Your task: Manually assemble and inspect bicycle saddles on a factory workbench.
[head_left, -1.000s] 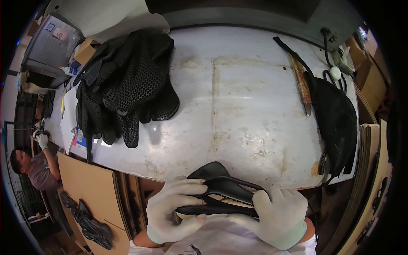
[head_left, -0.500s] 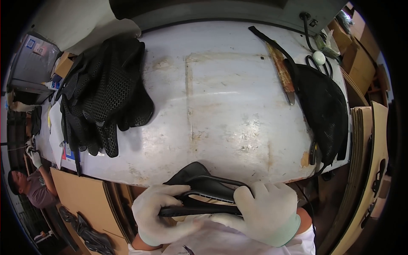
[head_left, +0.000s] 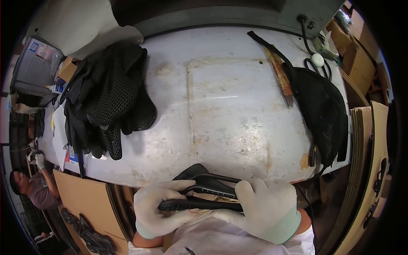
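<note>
In front of my body, at the near table edge, I hold a black bicycle saddle (head_left: 214,188) with an open slot along its middle. My left hand (head_left: 155,208) wraps round its left end, thumb below and fingers above. At the other end, my right hand (head_left: 272,208) grips the saddle with its thumb low along the near side. Both hands wear white knit gloves with pale green cuffs. The saddle lies sideways and tilted between them, and the gloves cover its ends.
A pile of black honeycomb-patterned pieces (head_left: 110,97) lies on the table (head_left: 216,127) at left. To the right are a worn flat-bladed tool (head_left: 278,74) and a black mesh bag (head_left: 321,106) with a strap. Cardboard sheets (head_left: 361,170) stand beyond the right edge. A person (head_left: 36,187) works at far left.
The saddle has tipped slightly in my hands, and its slot looks narrower. Both hands keep their hold. The view has shifted a little. At far left the other person's hands have moved.
</note>
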`<state>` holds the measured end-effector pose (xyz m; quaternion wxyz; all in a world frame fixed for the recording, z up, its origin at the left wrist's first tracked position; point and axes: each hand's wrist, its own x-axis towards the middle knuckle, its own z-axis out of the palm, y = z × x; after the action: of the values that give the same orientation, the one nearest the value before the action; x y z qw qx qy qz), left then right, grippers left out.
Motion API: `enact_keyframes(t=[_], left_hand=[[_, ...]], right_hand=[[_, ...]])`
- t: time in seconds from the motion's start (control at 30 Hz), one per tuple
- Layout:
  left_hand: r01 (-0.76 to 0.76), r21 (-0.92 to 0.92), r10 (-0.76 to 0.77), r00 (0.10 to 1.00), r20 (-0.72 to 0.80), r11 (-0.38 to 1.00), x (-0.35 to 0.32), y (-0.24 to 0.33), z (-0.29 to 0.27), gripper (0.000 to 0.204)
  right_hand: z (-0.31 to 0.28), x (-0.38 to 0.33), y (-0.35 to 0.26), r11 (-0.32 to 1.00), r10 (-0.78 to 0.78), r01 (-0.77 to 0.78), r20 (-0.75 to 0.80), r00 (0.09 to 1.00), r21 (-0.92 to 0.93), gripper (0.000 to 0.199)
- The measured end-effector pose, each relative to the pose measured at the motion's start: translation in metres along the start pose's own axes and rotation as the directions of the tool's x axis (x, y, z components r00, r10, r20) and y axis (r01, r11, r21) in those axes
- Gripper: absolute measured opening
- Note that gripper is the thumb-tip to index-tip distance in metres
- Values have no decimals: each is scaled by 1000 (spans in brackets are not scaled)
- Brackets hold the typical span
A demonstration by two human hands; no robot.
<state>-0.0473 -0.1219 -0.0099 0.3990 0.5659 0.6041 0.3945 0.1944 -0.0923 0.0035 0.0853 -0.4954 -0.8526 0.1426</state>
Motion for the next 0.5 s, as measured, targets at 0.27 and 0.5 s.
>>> enact_keyframes(t=[0.27, 0.5], left_hand=[[49, -54, -51, 998, -44, 997, -6, -8, 3, 49], [-76, 141, 62, 993, 105, 987, 10, 8, -1, 41]], right_hand=[[-4, 2, -13, 995, 62, -62, -7, 998, -77, 69], [4, 5, -1, 997, 60, -59, 13, 998, -42, 68]])
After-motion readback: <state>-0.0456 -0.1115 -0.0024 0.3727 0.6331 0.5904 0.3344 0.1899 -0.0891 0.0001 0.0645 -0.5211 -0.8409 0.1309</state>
